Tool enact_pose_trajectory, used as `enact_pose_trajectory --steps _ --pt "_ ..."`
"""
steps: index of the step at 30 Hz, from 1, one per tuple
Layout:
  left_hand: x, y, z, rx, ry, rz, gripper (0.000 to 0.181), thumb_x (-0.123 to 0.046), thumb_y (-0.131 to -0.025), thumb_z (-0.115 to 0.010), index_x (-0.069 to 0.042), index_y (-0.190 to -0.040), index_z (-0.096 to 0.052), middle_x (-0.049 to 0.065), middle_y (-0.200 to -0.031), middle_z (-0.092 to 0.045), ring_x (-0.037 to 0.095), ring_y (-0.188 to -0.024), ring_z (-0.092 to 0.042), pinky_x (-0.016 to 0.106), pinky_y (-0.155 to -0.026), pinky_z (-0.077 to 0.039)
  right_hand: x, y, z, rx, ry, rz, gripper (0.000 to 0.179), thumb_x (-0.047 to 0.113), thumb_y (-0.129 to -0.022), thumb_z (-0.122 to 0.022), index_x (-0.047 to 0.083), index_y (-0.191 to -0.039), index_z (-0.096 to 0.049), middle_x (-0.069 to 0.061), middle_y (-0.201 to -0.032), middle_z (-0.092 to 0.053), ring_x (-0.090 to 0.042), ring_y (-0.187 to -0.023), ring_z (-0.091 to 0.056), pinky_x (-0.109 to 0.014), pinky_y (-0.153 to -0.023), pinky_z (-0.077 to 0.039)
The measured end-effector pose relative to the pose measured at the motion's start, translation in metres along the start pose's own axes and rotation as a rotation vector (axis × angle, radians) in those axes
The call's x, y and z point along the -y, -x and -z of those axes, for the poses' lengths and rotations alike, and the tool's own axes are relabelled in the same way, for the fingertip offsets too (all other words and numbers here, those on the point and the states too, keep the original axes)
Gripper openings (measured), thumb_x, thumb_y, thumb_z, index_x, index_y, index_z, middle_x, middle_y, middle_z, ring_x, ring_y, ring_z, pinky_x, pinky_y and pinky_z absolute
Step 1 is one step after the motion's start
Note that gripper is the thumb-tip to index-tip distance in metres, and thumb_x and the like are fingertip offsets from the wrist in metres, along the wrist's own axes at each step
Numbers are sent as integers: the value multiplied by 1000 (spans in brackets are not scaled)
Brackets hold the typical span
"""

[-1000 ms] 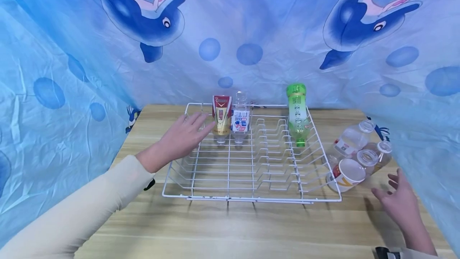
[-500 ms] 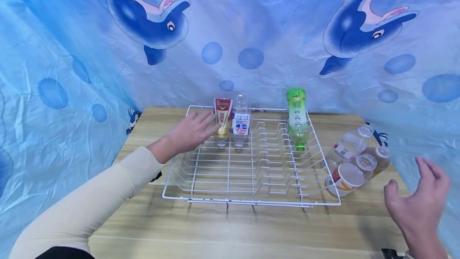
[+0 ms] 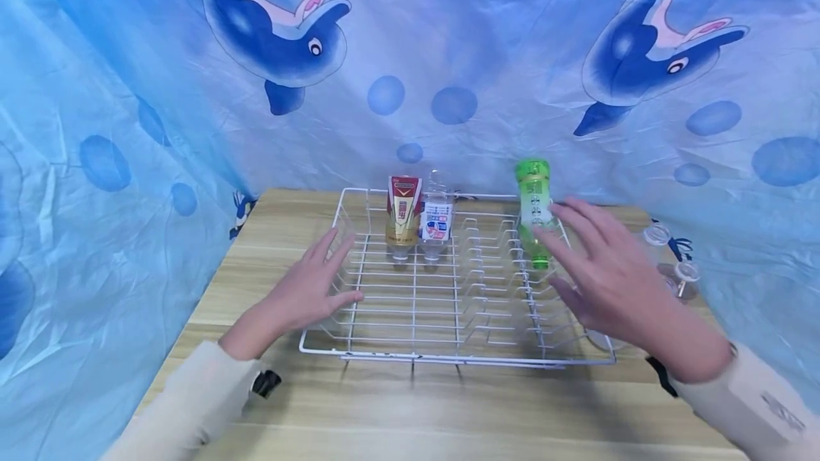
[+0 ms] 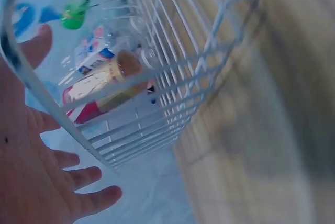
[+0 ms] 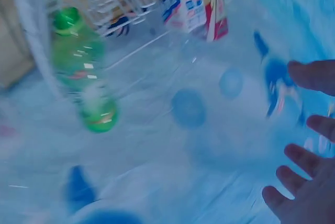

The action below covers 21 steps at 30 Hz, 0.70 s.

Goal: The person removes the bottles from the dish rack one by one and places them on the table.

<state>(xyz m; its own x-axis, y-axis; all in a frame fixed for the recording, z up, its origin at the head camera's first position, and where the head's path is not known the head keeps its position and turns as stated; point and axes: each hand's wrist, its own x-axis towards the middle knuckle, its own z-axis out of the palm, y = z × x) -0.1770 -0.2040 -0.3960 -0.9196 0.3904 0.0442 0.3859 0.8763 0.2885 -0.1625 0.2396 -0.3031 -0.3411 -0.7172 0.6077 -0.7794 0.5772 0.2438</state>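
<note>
My left hand [image 3: 300, 294] hovers with spread fingers at the left side of a white wire dish rack [image 3: 461, 360]. In the left wrist view, its fingers are beside the rack's rim; contact cannot be made out. Over the rack's right side, my right hand [image 3: 608, 279] is held with loose, parted fingers, close to an upside-down green bottle [image 3: 533, 187]; the right wrist view shows the bottle [image 5: 78, 67] apart from the fingers. Along the rack's back stand an upside-down red-and-gold bottle [image 3: 403, 212] and a clear bottle with a white label [image 3: 437, 221].
Clear bottles [image 3: 687, 276] stand on the wooden table [image 3: 448, 418] right of the rack, partly hidden by my right hand and forearm. A blue dolphin-printed sheet [image 3: 487, 34] hangs behind and at both sides.
My right hand has swung from the table's right side leftward over the rack, near the green bottle. My left hand has drawn back from the red-and-gold bottle toward the rack's left side.
</note>
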Motion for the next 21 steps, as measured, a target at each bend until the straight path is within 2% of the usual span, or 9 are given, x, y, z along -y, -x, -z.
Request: enact_pose_trajectory --steps 2,5,9,15,21 --pt "-2 14 -4 -21 96 41 104 -69 -91 -58 -20 -164 -3 18 -167 8 51 -148 -11 73 -109 -25 -3 -20 -8 99 10 64 64 19 -80 -72 0 -139 -56 -31 -143 -47 -51 -134 -40 -62 -112 -33" --pt "-7 32 -9 -53 193 65 105 -69 -90 -59 -20 -164 -4 15 -167 10 51 -148 -10 74 -109 -24 -5 -48 -24 228 37 112 79 15 -72 -84 6 -144 -52 -27 -147 -44 -47 -139 -36 -60 -113 -33" --pt "-14 49 -15 -59 239 62 106 -70 -88 -60 -19 -164 -6 14 -168 10 50 -148 -10 73 -109 -23 -9 -81 -51 339 80 163 72 15 -78 -81 10 -145 -52 -23 -147 -46 -42 -138 -38 -55 -113 -35" --pt "-16 64 -24 -58 274 73 111 -74 -83 -62 -23 -164 -5 8 -168 14 48 -149 -10 71 -110 -23 -13 -119 -92 421 149 261 66 12 -84 -77 12 -145 -54 -20 -146 -50 -39 -137 -42 -52 -112 -38" --pt "-15 70 -30 -56 294 65 110 -72 -84 -63 -27 -164 -2 10 -167 15 50 -148 -11 73 -109 -24 -7 -137 -123 508 209 340 72 4 -84 -77 15 -150 -48 -18 -151 -46 -37 -142 -37 -53 -116 -32"
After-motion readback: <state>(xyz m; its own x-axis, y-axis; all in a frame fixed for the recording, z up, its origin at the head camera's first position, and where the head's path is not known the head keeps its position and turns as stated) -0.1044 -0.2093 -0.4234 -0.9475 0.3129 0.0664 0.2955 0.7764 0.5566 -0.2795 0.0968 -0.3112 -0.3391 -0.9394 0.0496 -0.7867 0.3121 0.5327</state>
